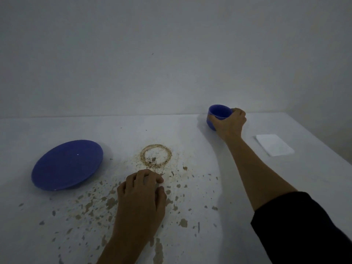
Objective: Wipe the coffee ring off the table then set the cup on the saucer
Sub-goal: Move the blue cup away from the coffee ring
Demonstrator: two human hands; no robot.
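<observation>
From the head camera, the right hand (227, 121) is wrapped around the blue cup (217, 116) near the far edge of the tabletop (190, 134), fingers curled over the rim and down the side facing the camera. The cup stands upright, mouth up; whether it rests on the surface or is just lifted cannot be told. The left hand (141, 199) lies palm down toward the near edge, fingers loosely curled and gripping nothing that shows, their tips just short of the brown coffee ring (156, 156). The ring sits about mid-table, well apart from the cup, with brown splatter (106, 202) spread from it toward the near edge and under the left hand. The blue saucer (67, 164) lies flat toward the left side, beside the ring but not touching it. A folded white cloth (274, 147) lies near the right edge, its long side running toward the far edge, just beside the right forearm. Bare surface separates cup, ring and saucer.
</observation>
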